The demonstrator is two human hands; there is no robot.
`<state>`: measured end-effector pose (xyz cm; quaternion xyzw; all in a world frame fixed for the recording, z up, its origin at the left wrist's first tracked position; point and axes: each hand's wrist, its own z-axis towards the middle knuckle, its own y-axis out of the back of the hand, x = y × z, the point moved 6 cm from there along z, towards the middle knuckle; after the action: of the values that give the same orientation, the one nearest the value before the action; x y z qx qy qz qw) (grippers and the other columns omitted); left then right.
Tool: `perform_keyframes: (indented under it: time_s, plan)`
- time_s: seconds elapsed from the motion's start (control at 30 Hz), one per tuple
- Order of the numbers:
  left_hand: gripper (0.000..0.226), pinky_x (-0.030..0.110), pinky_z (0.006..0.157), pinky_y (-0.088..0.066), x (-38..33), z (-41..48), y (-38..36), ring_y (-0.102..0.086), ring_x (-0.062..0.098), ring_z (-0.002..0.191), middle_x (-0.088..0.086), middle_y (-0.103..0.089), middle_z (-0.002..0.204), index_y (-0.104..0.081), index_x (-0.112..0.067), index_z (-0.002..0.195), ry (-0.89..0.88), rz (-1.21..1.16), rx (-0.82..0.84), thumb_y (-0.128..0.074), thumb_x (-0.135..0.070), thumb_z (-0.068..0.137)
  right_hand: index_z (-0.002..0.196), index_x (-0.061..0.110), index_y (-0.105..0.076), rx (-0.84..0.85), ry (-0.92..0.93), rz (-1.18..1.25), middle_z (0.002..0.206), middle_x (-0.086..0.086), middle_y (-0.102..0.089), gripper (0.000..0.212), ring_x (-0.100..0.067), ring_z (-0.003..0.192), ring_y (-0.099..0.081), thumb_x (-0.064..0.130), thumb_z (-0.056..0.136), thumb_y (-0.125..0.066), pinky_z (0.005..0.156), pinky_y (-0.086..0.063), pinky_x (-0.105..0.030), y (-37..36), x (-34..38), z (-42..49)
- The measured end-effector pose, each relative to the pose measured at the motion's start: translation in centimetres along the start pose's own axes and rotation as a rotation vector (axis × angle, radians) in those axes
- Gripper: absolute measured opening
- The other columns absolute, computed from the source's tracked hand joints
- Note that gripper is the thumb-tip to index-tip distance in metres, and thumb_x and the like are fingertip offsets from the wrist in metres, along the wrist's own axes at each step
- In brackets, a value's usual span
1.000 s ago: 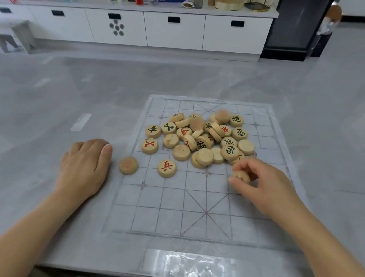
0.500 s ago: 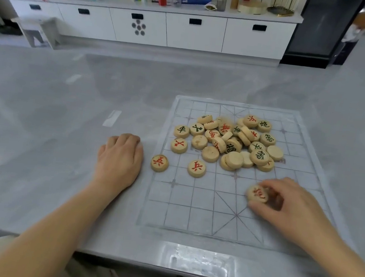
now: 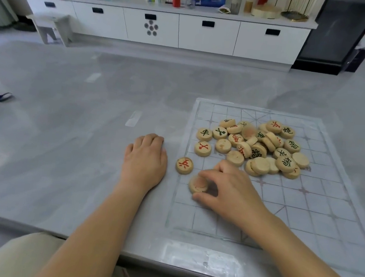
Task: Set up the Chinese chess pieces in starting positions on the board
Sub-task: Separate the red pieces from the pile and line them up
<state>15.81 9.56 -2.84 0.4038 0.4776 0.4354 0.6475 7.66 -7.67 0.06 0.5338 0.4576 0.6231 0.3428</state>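
A stiff, probably light piece (image 3: 198, 183) is pinched by its rim in the right hand (image 3: 235, 190); the left hand (image 3: 145, 163) is rested loosely curled, empty.

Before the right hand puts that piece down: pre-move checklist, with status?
1. Grip: right hand pinches the held piece between thumb and fingers. Ok.
2. Piece identity: its face is blurred and shows only a reddish mark. Cannot tell.
3. Landing area: the grid of the board nearer the person than the piece is bare. Ok.
4. Neighbour: the red soldier lies close by on the board's left edge; whether they touch, cannot tell.
5. Remaining pieces: they lie in a heap, overlapping, some face down. Not ok.
6. Left hand: rests on the table off the board, holding nothing. Ok.
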Motion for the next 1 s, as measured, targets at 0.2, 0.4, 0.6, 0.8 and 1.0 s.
perform_keyframes:
  time_s: [0.2,0.4,0.6,0.8,1.0]
  plan:
    - [0.037,0.039,0.100,-0.028,0.1,0.1,-0.3,-0.041,0.024,0.121,0.000,-0.048,0.133,-0.049,-0.018,0.127,-0.005,0.003,-0.010,-0.036,-0.031,0.095,0.071,0.017,-0.063,-0.207,-0.002,-0.214,0.072,0.004,-0.049,0.056,-0.017,0.068,-0.050,0.071,0.059,-0.061,0.061,-0.035,-0.029,0.3,0.6,0.1]
    - [0.038,0.039,0.099,-0.029,0.3,0.1,-0.4,-0.041,0.025,0.121,0.000,-0.049,0.133,-0.050,-0.018,0.127,-0.001,0.017,-0.011,-0.038,-0.032,0.094,0.066,0.017,-0.060,-0.338,-0.039,-0.187,0.071,0.004,-0.047,0.056,-0.015,0.067,-0.048,0.072,0.064,-0.047,0.061,-0.038,-0.030,1.0,-0.1,-0.1]
    - [0.039,0.039,0.101,-0.028,0.3,0.1,-0.2,-0.040,0.024,0.123,0.001,-0.048,0.134,-0.049,-0.018,0.128,0.012,0.023,-0.002,-0.038,-0.031,0.093,0.071,0.019,-0.058,-0.303,-0.040,-0.206,0.074,0.006,-0.049,0.069,-0.014,0.069,-0.049,0.084,0.056,-0.040,0.063,-0.037,-0.030,0.3,-0.6,-0.1]
    - [0.038,0.039,0.101,-0.028,0.1,0.0,-0.1,-0.041,0.024,0.123,0.001,-0.049,0.134,-0.050,-0.017,0.128,0.012,0.007,-0.005,-0.039,-0.030,0.094,0.095,0.021,-0.068,-0.267,0.070,-0.076,0.082,0.005,-0.047,0.044,-0.015,0.077,-0.048,0.053,0.067,-0.057,0.066,-0.034,-0.029,-0.2,-0.8,-0.3]
    - [0.037,0.039,0.101,-0.029,0.0,0.0,0.1,-0.041,0.024,0.122,0.001,-0.049,0.133,-0.050,-0.017,0.127,0.012,0.006,-0.007,-0.039,-0.030,0.094,0.068,0.018,-0.060,-0.394,-0.008,-0.163,0.072,0.006,-0.048,0.057,-0.014,0.068,-0.048,0.073,0.065,-0.046,0.061,-0.039,-0.030,0.1,-0.5,-0.2]
